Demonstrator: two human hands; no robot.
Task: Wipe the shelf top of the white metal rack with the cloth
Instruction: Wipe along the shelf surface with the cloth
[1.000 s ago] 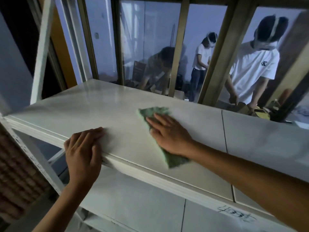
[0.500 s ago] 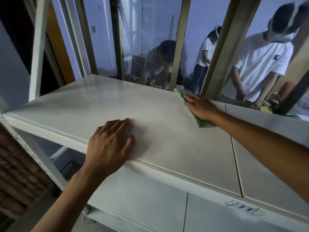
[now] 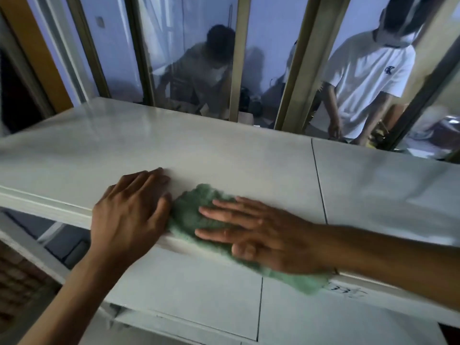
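— What is being borne by the shelf top (image 3: 224, 150) of the white rack?
— A green cloth (image 3: 191, 215) is being pressed flat at its front edge by the right hand (image 3: 261, 235); the left hand (image 3: 129, 212) is being rested just beside it.

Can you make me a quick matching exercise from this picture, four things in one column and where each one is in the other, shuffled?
Things:
1. left hand
2. right hand
3. green cloth
4. person in a white T-shirt

Places:
A. behind the glass, far right
B. flat on top of the cloth
C. draped over the shelf's front edge
D. resting on the bare shelf top

Pairs: 1-D, 2-B, 3-C, 4-A
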